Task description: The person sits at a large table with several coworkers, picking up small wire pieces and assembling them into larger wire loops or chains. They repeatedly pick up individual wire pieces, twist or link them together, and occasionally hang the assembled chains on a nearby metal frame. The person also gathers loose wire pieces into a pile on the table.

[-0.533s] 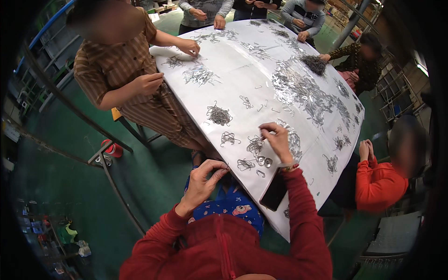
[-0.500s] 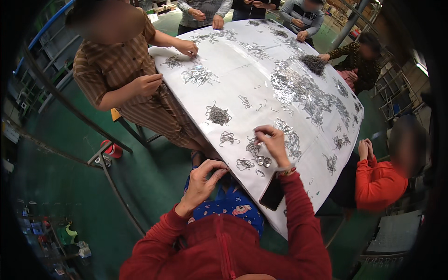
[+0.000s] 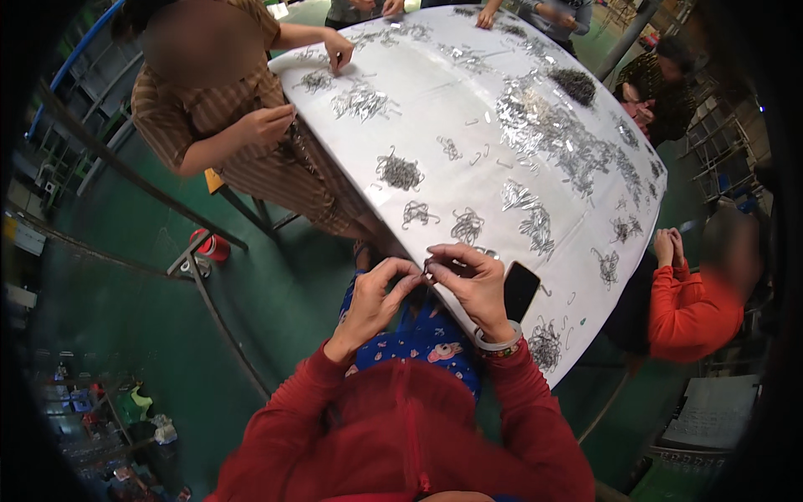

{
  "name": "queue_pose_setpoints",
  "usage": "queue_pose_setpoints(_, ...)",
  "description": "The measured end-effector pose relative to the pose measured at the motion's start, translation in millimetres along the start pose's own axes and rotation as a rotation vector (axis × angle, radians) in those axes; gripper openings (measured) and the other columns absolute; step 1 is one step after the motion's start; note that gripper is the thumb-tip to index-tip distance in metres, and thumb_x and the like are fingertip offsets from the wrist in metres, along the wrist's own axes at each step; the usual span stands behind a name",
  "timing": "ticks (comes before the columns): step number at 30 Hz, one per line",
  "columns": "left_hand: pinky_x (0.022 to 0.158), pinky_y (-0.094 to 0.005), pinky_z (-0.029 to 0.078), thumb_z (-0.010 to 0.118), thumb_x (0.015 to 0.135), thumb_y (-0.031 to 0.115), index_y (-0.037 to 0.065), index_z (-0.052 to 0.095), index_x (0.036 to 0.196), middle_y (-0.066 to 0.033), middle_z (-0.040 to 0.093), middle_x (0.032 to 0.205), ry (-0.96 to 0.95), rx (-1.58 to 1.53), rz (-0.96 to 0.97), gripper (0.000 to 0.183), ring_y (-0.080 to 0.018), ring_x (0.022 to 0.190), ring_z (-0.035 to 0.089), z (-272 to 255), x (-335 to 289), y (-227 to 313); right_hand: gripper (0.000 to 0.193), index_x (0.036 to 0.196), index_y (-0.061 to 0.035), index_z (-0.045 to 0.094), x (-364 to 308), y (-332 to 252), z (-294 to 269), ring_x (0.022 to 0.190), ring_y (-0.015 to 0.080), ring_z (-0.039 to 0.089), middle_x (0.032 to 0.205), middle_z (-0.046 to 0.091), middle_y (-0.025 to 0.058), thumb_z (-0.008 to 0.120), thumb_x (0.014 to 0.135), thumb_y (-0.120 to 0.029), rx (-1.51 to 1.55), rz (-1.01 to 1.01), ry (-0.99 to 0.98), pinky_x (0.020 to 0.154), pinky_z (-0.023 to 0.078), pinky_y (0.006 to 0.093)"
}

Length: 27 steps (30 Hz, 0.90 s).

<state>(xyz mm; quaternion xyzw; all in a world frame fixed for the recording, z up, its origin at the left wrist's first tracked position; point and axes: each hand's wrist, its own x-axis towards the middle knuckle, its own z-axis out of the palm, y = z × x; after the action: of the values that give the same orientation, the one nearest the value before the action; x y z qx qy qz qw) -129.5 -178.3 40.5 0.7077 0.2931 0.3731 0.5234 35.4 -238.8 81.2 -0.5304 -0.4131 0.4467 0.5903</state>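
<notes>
Centrally, a wearer in red sleeves is bringing both bare hands close together over the near edge of a white-covered desk (image 3: 418,117). The left hand (image 3: 368,303) is pinching thumb and forefinger near the right hand (image 3: 478,293), whose thumb and forefinger are closing around a small dark piece (image 3: 427,264); its shape is too small to make out, and whether the left is gripping it too, one cannot tell. Just beyond, loose heaps of bent wire hooks (image 3: 467,225) are lying on the desk, with shiny silver strips (image 3: 529,219) spreading to their right. Beside the right hand a dark phone (image 3: 519,290) is resting, and that hand is mostly hiding round metal objects (image 3: 489,253). Along the far side, co-workers (image 3: 559,15) are appearing partly cut off by the upper edge.
</notes>
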Motion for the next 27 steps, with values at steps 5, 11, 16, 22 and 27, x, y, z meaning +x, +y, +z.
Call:
queue_pose_setpoints(5, 0.077, -0.0297, 0.051, 0.065, 0.089, 0.008, 0.000, 0.065, 0.100, -0.0097, 0.068, 0.096, 0.004, -0.011, -0.069, 0.013, -0.0198, 0.089, 0.067, 2, -8, -13, 0.021, 0.103, 0.0051, 0.068, -6, 12, 10, 0.084, 0.0122, 0.066, 0.091, 0.066, 0.0064, 0.067, 0.082, 0.009, 0.105, -0.091, 0.091, 0.074, 0.054, 0.0229)
queue_pose_setpoints(11, 0.089, -0.0282, 0.048, 0.054, 0.097, 0.011, -0.001, 0.058, 0.120, -0.0096, 0.067, 0.110, 0.232, -0.339, 0.040, 0.026, -0.0195, 0.104, 0.063, 7, 9, -20, 0.017, 0.090, 0.0061, 0.070, -12, 25, 14, 0.074, 0.0099, 0.058, 0.082, 0.065, 0.0071, 0.067, 0.075, 0.014, 0.030, -0.129, 0.114, 0.065, 0.045, 0.0212)
queue_pose_setpoints(16, 0.068, -0.0288, 0.049, 0.065, 0.090, 0.015, 0.002, 0.072, 0.093, -0.0113, 0.065, 0.080, 0.099, 0.182, 0.136, 0.015, -0.0197, 0.074, 0.064, 24, 143, -60, 0.019, 0.090, 0.0055, 0.070, -14, 32, 13, 0.077, 0.0134, 0.061, 0.085, 0.066, 0.0102, 0.066, 0.075, 0.015, 0.106, -0.072, 0.068, 0.068, 0.048, 0.0222)
queue_pose_setpoints(22, 0.078, -0.0405, 0.045, 0.064, 0.084, 0.017, 0.004, 0.071, 0.084, -0.0131, 0.063, 0.091, 0.022, 0.912, 0.252, 0.015, -0.0291, 0.092, 0.057, 127, 268, -128, 0.016, 0.091, 0.0055, 0.070, -21, 33, 19, 0.078, 0.0119, 0.062, 0.089, 0.067, 0.0103, 0.067, 0.077, 0.014, 0.143, -0.029, 0.063, 0.068, 0.048, 0.0207)
queue_pose_setpoints(27, 0.079, -0.0414, 0.046, 0.062, 0.072, 0.004, 0.002, 0.065, 0.084, -0.0155, 0.060, 0.093, -0.042, 1.043, 0.368, 0.013, -0.0298, 0.094, 0.055, 140, 258, -147, 0.017, 0.092, 0.0056, 0.070, -21, 32, 18, 0.074, 0.0096, 0.061, 0.086, 0.067, 0.0083, 0.068, 0.078, 0.014, 0.113, 0.018, 0.054, 0.066, 0.047, 0.0199)
